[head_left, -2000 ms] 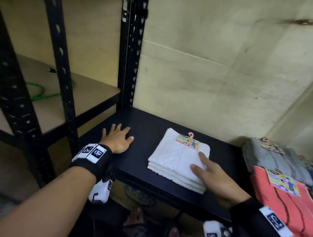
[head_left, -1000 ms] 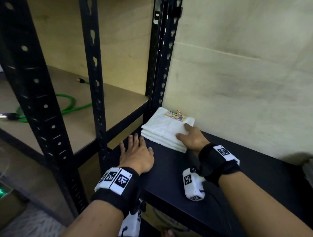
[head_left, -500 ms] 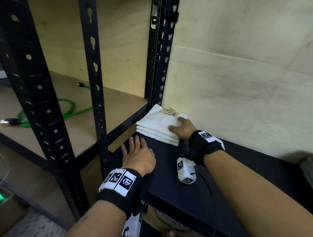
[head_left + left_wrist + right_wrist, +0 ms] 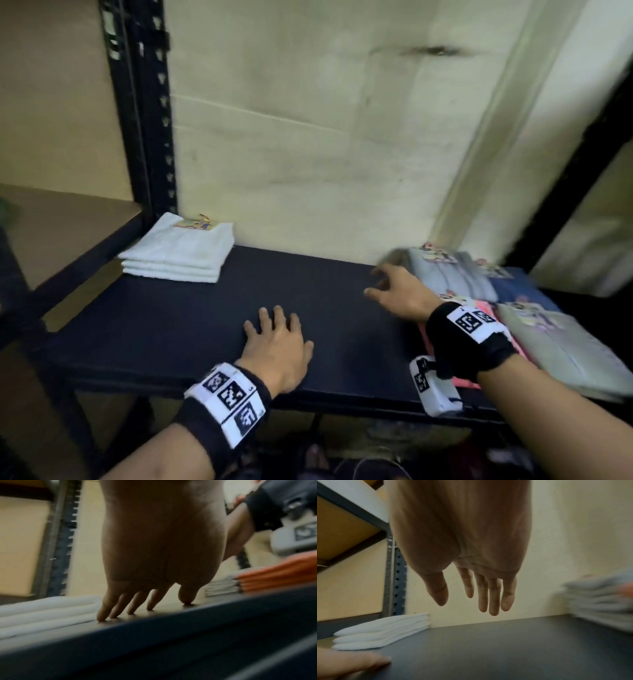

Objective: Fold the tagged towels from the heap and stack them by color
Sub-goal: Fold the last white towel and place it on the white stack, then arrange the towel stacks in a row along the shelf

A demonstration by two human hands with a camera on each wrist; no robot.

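A folded white towel stack (image 4: 178,251) (image 4: 383,631) (image 4: 42,612) with a coloured tag lies at the back left corner of the black shelf (image 4: 205,325). My left hand (image 4: 277,339) (image 4: 145,605) lies flat on the shelf, fingers spread, holding nothing. My right hand (image 4: 390,291) (image 4: 471,597) hovers above the shelf with loose empty fingers, just left of the grey towel stack (image 4: 448,274) (image 4: 599,601). An orange-pink stack (image 4: 479,311) (image 4: 278,574), a navy towel (image 4: 520,291) and a pale folded towel (image 4: 561,346) sit at the right, partly hidden by my right wrist.
A black perforated rack post (image 4: 144,113) stands behind the white stack. A lower brown shelf (image 4: 65,219) lies to the left. The pale wall (image 4: 325,154) closes the back. The shelf's front edge (image 4: 308,390) runs under my wrists.
My right hand has let go of the white stack at the back left corner and swung right to the grey stack. The view has panned right. The left hand stays flat on the shelf.
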